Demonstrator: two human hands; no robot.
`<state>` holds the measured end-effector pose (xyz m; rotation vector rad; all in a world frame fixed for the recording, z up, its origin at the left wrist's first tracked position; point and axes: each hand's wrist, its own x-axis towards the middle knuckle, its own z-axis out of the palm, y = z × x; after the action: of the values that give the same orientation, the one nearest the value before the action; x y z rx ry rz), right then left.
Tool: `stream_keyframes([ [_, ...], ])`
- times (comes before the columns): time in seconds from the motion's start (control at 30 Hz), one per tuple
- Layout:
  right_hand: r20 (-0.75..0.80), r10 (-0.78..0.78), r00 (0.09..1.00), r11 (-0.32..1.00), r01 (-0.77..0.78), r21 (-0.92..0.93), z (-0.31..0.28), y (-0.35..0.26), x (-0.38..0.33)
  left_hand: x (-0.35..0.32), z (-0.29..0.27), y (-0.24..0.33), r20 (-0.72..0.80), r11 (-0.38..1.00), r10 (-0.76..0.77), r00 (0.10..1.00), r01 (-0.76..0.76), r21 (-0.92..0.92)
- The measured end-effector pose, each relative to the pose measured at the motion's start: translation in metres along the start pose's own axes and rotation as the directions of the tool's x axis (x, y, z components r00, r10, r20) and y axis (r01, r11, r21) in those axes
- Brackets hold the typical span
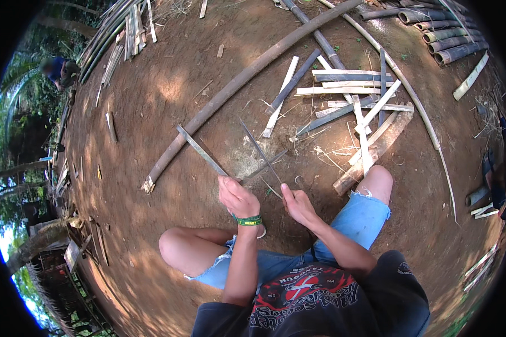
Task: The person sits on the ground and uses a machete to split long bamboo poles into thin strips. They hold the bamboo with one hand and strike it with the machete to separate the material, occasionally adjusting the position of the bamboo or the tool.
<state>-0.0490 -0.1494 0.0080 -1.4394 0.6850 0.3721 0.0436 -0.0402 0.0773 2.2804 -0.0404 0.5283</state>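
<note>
- Grey-green flat bamboo strip (202,150), at the centre of the frame, slants to the upper left; the left hand (239,197) has its grip clamped on the near end, apparently to steady it while leaving most of its length free.
- Long, thin, dark blade-like tool (262,151), just right of the strip, is clamped at its lower end in the grip of the right hand (299,205), presumably to leave the narrow length bare.
- Frayed blue denim shorts (351,222), lower centre, cover legs folded wide, seemingly making room for both hands.
- Pale split bamboo slats (337,90) lie crisscrossed on brown dirt ground (123,185), right of upper centre, likely heaped for easy reach.
- Dark round bamboo tubes (450,45), upper right, lie side by side, perhaps for order.
</note>
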Motion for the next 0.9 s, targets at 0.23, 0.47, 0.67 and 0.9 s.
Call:
stream_keyframes([
  [0.23,0.011,-0.12,0.993,0.982,0.12,-0.148,-0.014,0.018,0.014,-0.004,-0.003,0.002,0.047,0.999,-0.029,0.998,0.03,-0.031],
  [0.47,0.008,-0.298,0.954,0.947,0.297,-0.121,-0.002,0.021,0.006,-0.008,-0.001,0.0,0.041,0.998,-0.018,0.999,0.02,-0.066],
  [0.67,0.029,-0.373,0.927,0.903,0.37,-0.216,-0.003,0.003,0.006,-0.004,-0.004,-0.003,0.021,0.999,-0.033,0.999,0.033,-0.039],
  [0.9,-0.23,-0.088,0.969,0.951,0.013,-0.31,-0.027,0.1,0.084,0.003,-0.003,-0.01,0.023,0.997,-0.041,0.999,0.042,-0.063],
])
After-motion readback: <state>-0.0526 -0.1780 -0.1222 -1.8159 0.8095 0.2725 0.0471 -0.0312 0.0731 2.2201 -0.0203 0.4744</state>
